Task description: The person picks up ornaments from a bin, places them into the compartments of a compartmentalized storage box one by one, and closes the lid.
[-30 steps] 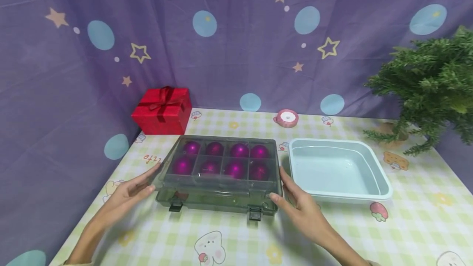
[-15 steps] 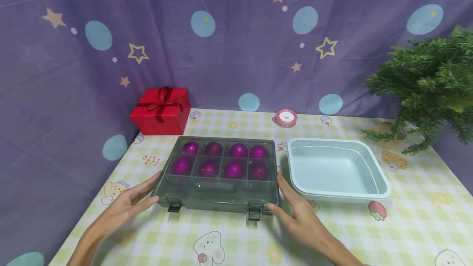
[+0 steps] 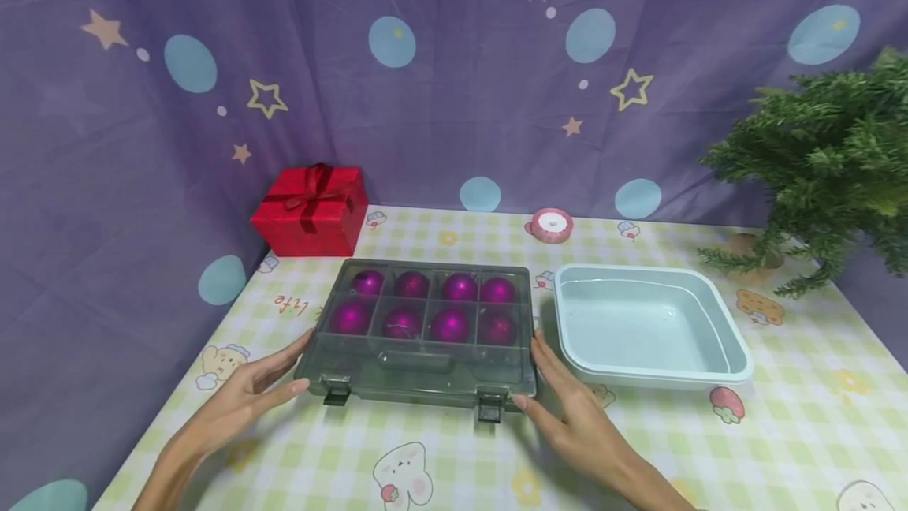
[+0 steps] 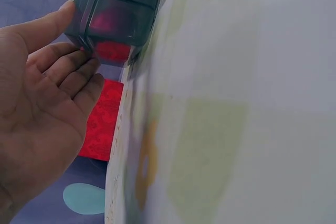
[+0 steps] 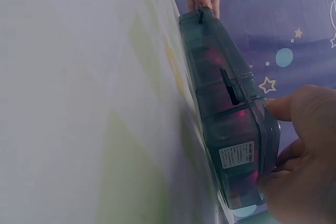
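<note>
A translucent grey-green compartment case (image 3: 426,361) lies on the table with its lid down. Through the lid show several shiny magenta balls (image 3: 450,324) in separate compartments. Both front latches (image 3: 489,408) stick out forward, away from the lid. At the case's left front corner, my left hand (image 3: 237,397) holds the lid edge between thumb and fingers, the fingers along the side. My right hand (image 3: 585,420) grips the right front corner the same way. In the right wrist view, its thumb (image 5: 281,107) is on the lid's edge and the fingers bend against the side, beside a white label (image 5: 236,155).
A pale blue plastic basin (image 3: 734,361) stands just right of the case. Behind are a red gift box (image 3: 305,227) at left and a pink ribbon roll (image 3: 552,225). A green artificial tree (image 3: 830,172) stands at far right. A purple curtain (image 3: 454,124) hangs behind the table.
The lid, slightly raised at the front a second ago, has come down onto the case. Both hands moved down with it and stay at its front corners.
</note>
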`<act>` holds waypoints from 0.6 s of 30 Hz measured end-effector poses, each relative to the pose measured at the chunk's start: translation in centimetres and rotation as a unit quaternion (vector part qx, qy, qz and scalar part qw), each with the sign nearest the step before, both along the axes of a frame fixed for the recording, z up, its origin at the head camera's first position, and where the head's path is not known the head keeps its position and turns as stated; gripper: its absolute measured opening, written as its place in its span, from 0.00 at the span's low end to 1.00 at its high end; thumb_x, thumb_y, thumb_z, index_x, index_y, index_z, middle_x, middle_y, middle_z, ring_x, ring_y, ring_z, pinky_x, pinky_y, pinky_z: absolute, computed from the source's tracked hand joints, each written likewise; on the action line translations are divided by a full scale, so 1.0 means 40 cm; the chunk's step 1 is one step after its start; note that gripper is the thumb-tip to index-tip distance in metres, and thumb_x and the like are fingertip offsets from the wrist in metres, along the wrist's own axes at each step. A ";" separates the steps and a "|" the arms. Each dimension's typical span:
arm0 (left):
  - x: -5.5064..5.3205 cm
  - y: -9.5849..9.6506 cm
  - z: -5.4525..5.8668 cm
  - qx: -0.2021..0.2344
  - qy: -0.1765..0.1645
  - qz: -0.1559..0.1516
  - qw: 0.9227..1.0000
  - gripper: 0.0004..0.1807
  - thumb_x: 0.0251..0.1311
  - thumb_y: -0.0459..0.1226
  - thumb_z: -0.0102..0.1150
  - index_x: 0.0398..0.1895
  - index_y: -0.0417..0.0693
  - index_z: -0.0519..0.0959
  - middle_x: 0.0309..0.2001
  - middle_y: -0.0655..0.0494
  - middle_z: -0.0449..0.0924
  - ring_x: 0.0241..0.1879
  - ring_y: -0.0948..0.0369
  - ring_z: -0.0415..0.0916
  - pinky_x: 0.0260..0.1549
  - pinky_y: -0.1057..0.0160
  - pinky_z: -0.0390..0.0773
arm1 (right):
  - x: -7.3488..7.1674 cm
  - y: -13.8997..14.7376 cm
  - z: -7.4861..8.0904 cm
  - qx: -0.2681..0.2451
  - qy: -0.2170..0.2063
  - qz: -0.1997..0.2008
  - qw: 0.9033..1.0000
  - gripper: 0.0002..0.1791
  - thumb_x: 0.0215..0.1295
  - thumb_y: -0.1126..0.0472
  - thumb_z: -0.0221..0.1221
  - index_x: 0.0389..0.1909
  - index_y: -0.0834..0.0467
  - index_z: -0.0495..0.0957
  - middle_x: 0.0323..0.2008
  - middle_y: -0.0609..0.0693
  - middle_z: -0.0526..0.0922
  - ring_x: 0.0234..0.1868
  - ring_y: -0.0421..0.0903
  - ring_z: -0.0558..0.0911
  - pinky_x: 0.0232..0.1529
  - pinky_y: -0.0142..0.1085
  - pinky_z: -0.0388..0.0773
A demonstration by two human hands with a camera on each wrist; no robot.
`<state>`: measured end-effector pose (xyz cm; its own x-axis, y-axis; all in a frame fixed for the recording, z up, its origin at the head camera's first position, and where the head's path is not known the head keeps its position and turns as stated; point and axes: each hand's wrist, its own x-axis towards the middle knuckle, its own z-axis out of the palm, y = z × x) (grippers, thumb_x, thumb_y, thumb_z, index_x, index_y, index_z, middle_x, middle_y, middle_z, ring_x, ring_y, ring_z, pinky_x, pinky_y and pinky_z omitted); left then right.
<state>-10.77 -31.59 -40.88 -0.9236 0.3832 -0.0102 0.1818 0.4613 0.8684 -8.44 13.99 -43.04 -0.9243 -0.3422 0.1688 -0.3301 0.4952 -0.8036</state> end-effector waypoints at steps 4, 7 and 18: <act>0.002 0.000 -0.004 -0.002 0.009 0.005 1.000 0.33 0.78 0.36 0.56 0.81 0.43 0.58 0.79 0.44 0.53 0.74 0.51 0.52 0.61 0.76 0.65 | 0.001 0.000 -0.002 0.002 0.006 -0.003 1.000 0.46 0.76 0.47 0.60 0.80 0.67 0.50 0.81 0.62 0.45 0.76 0.65 0.54 0.69 0.65 0.56; 0.001 0.000 -0.007 0.000 0.015 0.004 1.000 0.33 0.77 0.35 0.55 0.81 0.41 0.58 0.79 0.43 0.54 0.74 0.45 0.53 0.61 0.75 0.66 | 0.002 0.000 -0.004 0.004 0.015 -0.005 1.000 0.45 0.76 0.48 0.60 0.80 0.67 0.51 0.81 0.62 0.46 0.76 0.65 0.55 0.69 0.65 0.57; 0.003 0.008 -0.012 -0.001 0.010 0.021 1.000 0.34 0.76 0.37 0.58 0.80 0.40 0.59 0.78 0.42 0.56 0.72 0.42 0.56 0.60 0.76 0.67 | 0.001 0.002 -0.022 0.038 0.074 -0.001 0.997 0.43 0.76 0.53 0.61 0.77 0.73 0.53 0.79 0.67 0.48 0.75 0.65 0.57 0.68 0.57 0.60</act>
<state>-10.66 -31.26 -41.34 -0.9388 0.3444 0.0082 0.1804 0.4713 0.8633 -8.41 14.08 -43.92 -0.8917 -0.3579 0.2770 -0.4416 0.5541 -0.7057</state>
